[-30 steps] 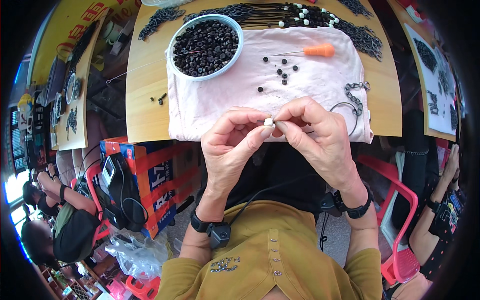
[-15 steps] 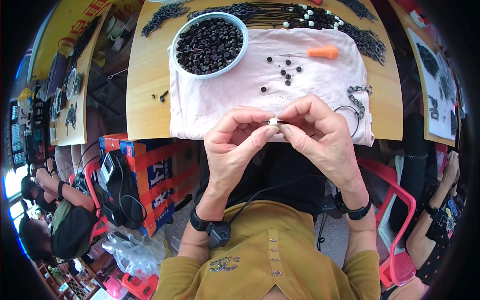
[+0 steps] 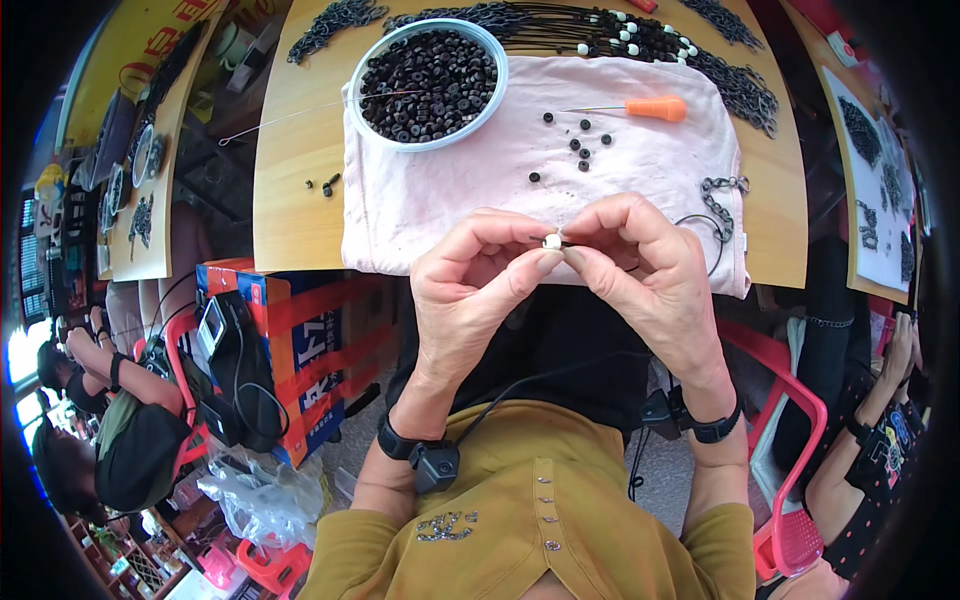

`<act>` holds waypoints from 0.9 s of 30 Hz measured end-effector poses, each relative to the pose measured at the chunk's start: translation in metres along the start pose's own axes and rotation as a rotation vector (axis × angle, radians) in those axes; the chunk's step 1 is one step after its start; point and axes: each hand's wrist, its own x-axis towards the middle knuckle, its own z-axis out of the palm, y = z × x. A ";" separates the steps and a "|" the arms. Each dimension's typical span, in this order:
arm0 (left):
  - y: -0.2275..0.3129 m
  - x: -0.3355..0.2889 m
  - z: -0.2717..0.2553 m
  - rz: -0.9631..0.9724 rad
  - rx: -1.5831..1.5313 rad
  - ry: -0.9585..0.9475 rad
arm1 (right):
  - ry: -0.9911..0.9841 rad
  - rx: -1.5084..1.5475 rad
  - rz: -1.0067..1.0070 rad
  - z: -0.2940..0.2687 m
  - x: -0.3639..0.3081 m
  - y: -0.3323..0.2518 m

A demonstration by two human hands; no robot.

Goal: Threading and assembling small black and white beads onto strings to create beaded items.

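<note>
A white bead [image 3: 552, 241] on a black cord sits between my fingertips over the near edge of a pale pink cloth [image 3: 450, 200]. My left hand [image 3: 477, 272] is closed, thumb and forefinger pinching the cord at the bead's left side. On its right, my right hand [image 3: 645, 262] also pinches the cord, thumb close to the bead. A loop of black cord [image 3: 722, 236] and a dark metal chain [image 3: 716, 206] lie beside my right hand. Beyond my fingers several loose black beads [image 3: 583, 153] are scattered, near an awl [image 3: 655, 108] with an orange handle.
A round tub [image 3: 503, 75] full of black beads stands at the back left of the cloth, a thin wire needle [image 3: 270, 128] across it. Cords with white beads [image 3: 630, 35] and dark chains [image 3: 740, 90] line the far side. Co-workers sit left and right.
The view has shifted slightly. Both hands keep their pinch on the cord around the white bead, with only a very small movement of the fingers.
</note>
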 end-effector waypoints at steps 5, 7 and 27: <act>0.001 0.000 0.001 -0.005 0.033 -0.004 | -0.008 -0.035 -0.027 -0.002 0.001 0.005; 0.002 0.001 0.002 0.020 0.039 -0.016 | 0.004 -0.066 -0.062 -0.002 0.001 0.006; 0.004 0.017 0.011 -0.171 -0.326 0.009 | 0.368 -1.115 -0.528 -0.061 0.061 0.009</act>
